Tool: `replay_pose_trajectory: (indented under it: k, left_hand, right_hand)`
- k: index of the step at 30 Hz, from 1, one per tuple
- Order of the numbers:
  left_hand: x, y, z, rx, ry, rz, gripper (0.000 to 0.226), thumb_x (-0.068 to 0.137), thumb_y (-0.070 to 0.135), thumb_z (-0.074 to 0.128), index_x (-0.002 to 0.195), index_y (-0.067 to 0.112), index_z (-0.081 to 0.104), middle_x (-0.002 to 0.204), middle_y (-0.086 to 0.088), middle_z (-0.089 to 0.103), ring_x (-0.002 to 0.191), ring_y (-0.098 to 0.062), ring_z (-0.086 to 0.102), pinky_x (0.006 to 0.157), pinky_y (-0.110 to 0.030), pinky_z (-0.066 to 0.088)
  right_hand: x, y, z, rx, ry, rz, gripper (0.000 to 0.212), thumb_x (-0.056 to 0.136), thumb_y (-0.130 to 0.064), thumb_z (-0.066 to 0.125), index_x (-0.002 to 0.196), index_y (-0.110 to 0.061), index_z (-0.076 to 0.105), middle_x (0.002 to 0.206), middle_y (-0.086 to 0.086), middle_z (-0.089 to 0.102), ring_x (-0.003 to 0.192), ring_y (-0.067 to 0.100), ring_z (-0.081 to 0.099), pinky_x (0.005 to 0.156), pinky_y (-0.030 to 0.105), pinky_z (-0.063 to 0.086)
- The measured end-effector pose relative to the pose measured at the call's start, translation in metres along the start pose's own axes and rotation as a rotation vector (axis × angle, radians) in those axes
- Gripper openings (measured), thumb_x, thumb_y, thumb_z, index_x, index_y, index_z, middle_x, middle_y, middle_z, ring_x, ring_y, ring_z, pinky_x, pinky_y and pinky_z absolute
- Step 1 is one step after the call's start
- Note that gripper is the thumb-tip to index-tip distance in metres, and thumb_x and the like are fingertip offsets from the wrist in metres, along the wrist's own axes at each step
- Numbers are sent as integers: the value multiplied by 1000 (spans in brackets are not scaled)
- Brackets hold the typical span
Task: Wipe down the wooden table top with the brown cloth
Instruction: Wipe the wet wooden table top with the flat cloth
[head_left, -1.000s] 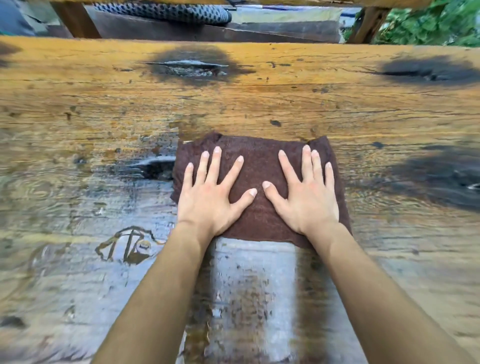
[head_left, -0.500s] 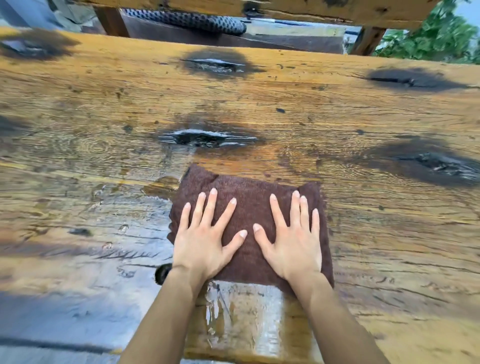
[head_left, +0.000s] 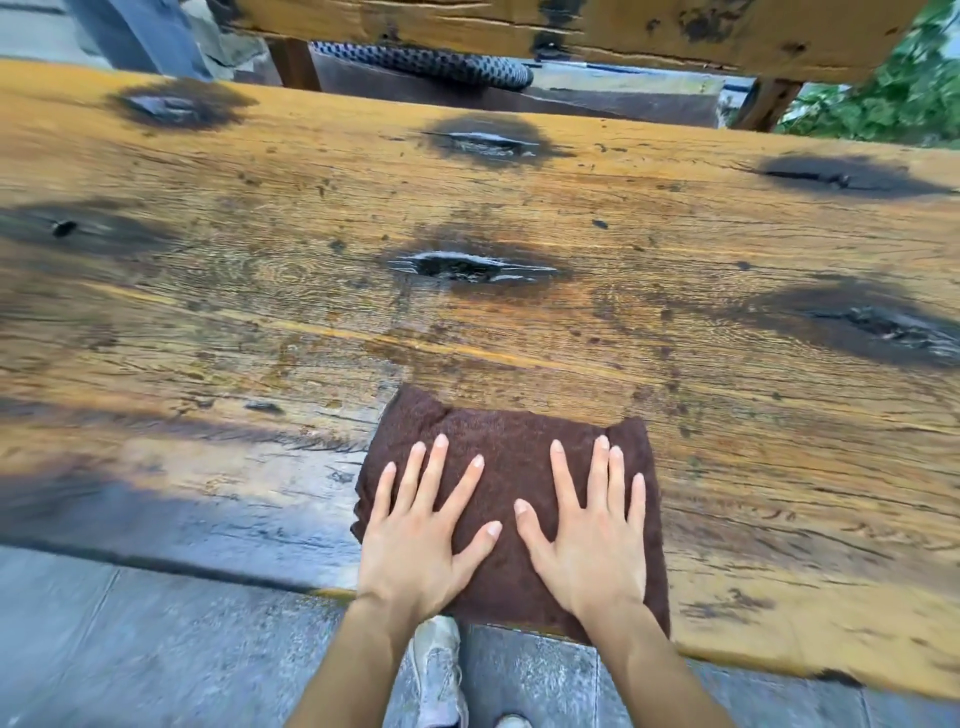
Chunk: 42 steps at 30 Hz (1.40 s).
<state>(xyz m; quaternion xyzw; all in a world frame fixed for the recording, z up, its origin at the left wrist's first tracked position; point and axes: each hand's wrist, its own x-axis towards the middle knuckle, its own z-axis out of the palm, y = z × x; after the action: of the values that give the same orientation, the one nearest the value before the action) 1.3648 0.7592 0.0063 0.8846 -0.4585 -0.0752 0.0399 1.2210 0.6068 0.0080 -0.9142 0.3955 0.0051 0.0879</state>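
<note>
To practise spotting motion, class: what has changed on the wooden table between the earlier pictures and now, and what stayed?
The brown terry cloth slid toward the person, away from the dark glossy knot, reaching the near edge of the worn wooden table top. The left hand and right hand stayed pressed flat on it, fingers spread; nothing gripped or released.
</note>
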Motion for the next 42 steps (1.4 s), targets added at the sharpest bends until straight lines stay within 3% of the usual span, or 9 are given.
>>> replay_pose_trajectory:
  k: [11,14,18,21,27,30,33,37,42]
  left_hand:
    - [-53,-26,-12,44,-72,-76,75,98,80,29,164,43,23,171,-7,26,158,-26,19,118,-53,21]
    - [-56,-24,-14,55,-121,-135,76,96,81,29,161,43,30,169,-9,32,157,-28,21,119,-54,15]
    - [-36,-13,-14,-33,-41,-263,74,99,75,21,158,34,41,169,-11,30,162,-24,4,121,-57,8]
    - [-30,-9,-7,-64,6,-265,76,101,71,17,157,26,46,168,-15,31,155,-35,29,119,-66,22]
    - [-10,8,0,-67,11,-386,81,97,67,33,161,19,36,168,-19,29,152,-50,28,116,-74,19]
    - [2,5,0,-84,6,-458,84,95,70,34,162,18,33,171,-16,24,155,-49,22,116,-77,18]
    - [12,-17,1,-54,34,-413,89,93,75,33,163,19,31,171,-14,23,156,-46,21,119,-76,14]
    - [25,-33,0,7,30,-371,92,92,77,33,163,19,28,172,-14,19,157,-45,16,120,-75,11]
    - [46,-43,-3,18,17,-336,92,93,77,32,164,19,27,174,-13,15,158,-43,14,120,-75,12]
  right_hand:
    - [-38,-32,4,-1,4,-32,84,93,-72,39,163,-27,33,170,26,18,158,44,18,124,63,17]
    - [-42,-32,4,18,-23,-35,81,95,-74,37,163,-31,34,172,22,16,159,40,17,123,61,17]
    - [-39,-27,-1,48,-5,-30,73,101,-72,22,161,-33,38,172,17,20,159,34,18,122,62,15]
    - [-35,-28,1,36,28,-15,73,102,-71,19,159,-32,42,171,17,25,157,33,24,122,64,15]
    - [-25,-32,8,-11,29,22,76,100,-73,17,163,-32,33,173,19,18,159,36,19,123,67,15]
    - [-22,-27,8,-14,30,3,75,97,-73,31,162,-37,32,174,15,16,160,33,19,124,65,16]
    - [-7,-22,6,-2,20,22,78,92,-76,38,162,-43,30,175,11,14,161,29,17,125,64,15]
    - [11,-23,4,0,-7,57,77,95,-80,29,163,-45,23,176,9,8,162,26,8,127,59,6]
    - [37,-25,2,3,-23,93,78,94,-80,31,164,-46,22,176,9,7,162,26,6,126,60,8]
